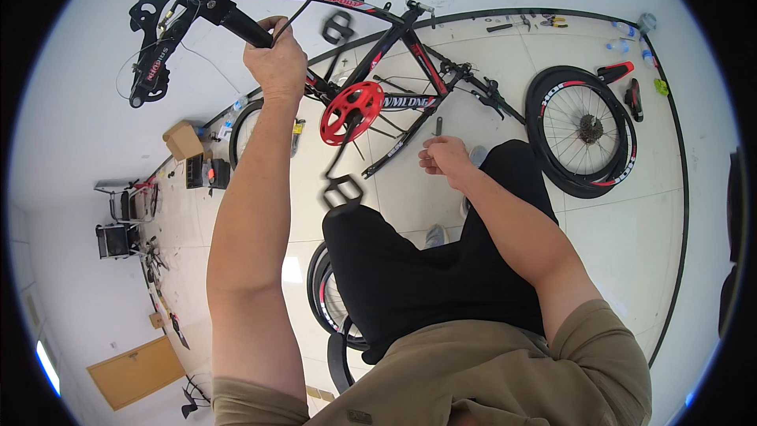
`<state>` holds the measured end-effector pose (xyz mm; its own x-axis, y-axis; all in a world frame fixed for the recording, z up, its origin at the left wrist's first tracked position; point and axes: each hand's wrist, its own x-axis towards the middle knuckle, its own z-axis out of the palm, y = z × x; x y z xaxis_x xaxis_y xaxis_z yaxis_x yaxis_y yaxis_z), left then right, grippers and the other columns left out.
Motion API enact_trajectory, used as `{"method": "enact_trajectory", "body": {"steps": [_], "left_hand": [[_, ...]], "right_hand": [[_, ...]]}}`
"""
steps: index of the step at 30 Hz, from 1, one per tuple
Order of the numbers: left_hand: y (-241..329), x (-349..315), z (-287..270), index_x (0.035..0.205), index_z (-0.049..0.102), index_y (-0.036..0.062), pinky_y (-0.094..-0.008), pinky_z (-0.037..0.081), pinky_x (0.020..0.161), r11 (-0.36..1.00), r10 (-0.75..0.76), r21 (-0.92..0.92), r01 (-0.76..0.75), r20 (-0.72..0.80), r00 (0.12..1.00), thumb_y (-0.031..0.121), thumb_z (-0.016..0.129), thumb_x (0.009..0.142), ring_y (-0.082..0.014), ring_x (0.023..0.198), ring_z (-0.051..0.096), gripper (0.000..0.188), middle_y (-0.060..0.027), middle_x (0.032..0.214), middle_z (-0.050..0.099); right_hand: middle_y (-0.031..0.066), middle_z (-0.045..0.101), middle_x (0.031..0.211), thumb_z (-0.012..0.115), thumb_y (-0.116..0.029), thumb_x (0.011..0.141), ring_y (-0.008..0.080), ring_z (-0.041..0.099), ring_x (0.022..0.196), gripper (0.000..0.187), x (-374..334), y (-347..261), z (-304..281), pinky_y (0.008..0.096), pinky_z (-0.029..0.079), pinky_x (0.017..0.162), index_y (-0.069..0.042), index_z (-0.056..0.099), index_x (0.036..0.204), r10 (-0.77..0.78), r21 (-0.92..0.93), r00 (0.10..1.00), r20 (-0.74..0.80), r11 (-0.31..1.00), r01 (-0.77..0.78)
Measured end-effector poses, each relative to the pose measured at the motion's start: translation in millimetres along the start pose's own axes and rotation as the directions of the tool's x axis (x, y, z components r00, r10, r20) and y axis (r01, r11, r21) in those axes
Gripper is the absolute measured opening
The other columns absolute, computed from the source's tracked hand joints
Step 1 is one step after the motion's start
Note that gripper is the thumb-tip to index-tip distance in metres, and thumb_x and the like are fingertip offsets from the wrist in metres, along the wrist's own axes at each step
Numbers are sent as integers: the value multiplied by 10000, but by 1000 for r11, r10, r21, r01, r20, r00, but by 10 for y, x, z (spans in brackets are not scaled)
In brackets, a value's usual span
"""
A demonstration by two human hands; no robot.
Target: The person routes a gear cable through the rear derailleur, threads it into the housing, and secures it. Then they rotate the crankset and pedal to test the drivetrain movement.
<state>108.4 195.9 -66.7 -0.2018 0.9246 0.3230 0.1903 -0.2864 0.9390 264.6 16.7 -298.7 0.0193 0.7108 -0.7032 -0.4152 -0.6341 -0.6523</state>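
A black bicycle frame [430,71] with red and white markings is tilted in front of me. My left hand [277,65] is closed around its thick down tube, behind the front fork [158,63]. A red chainring [351,113] with crank arms sits in the middle of the frame; the pedals [343,192] look blurred. Low and to the right, near my knee, my right hand [448,159] has its fingers curled in. A small grey wrench-like tool [438,125] sticks up from it. That hand is apart from the frame.
A wheel with a cassette [590,128] lies on the tiled floor at right, beside a saddle [615,72]. Pliers [554,22] and a hammer [510,25] lie along the far wall, with bottles nearby. Another wheel [319,292] is by my left leg. A cardboard box [183,140] stands left.
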Motion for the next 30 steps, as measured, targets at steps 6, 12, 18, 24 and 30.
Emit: {"method": "enact_trajectory", "body": {"steps": [6, 12, 18, 24, 30], "left_hand": [[-37, 40, -79, 936, 657, -25, -281, 424, 482, 995, 94, 35, -94, -14, 995, 84, 664, 897, -97, 540, 512, 116, -22, 663, 571], [-6, 101, -8, 910, 590, -6, -284, 368, 412, 990, 125, 55, -127, 39, 991, 85, 632, 917, -123, 435, 469, 100, -19, 575, 497], [154, -43, 88, 898, 628, -1, -296, 356, 419, 998, 53, 35, -51, -51, 997, 122, 624, 907, -122, 454, 470, 124, -12, 617, 514], [109, 0, 58, 936, 640, -20, -295, 415, 492, 987, 129, 100, -124, -51, 990, 136, 643, 899, -129, 540, 527, 161, -27, 662, 554], [35, 30, 64, 941, 640, -11, -293, 405, 471, 983, 154, 109, -144, -80, 985, 129, 649, 904, -127, 515, 515, 145, -13, 653, 541]], "right_hand": [[104, 693, 900, 549, -35, 865, 185, 669, 737, 235, 33, 35, 85, 332, 550, 669, -4, 610, 1090, -38, -48, 991, 130, 998, 45], [105, 696, 931, 533, -17, 875, 178, 674, 764, 230, 26, -79, 2, 320, 553, 682, 4, 616, 1089, -43, -18, 997, 67, 999, 45], [100, 703, 955, 529, -30, 887, 179, 682, 788, 233, -21, -137, 44, 323, 559, 698, 2, 612, 1102, -24, -48, 997, 73, 998, 28], [98, 704, 959, 534, -34, 886, 176, 684, 793, 229, 9, -109, 16, 317, 562, 703, -4, 616, 1097, -32, -54, 996, 85, 998, 37], [103, 699, 919, 514, -17, 872, 180, 680, 744, 240, 7, -92, 26, 318, 555, 652, 4, 614, 1089, -36, -26, 998, 57, 999, 37]]}}
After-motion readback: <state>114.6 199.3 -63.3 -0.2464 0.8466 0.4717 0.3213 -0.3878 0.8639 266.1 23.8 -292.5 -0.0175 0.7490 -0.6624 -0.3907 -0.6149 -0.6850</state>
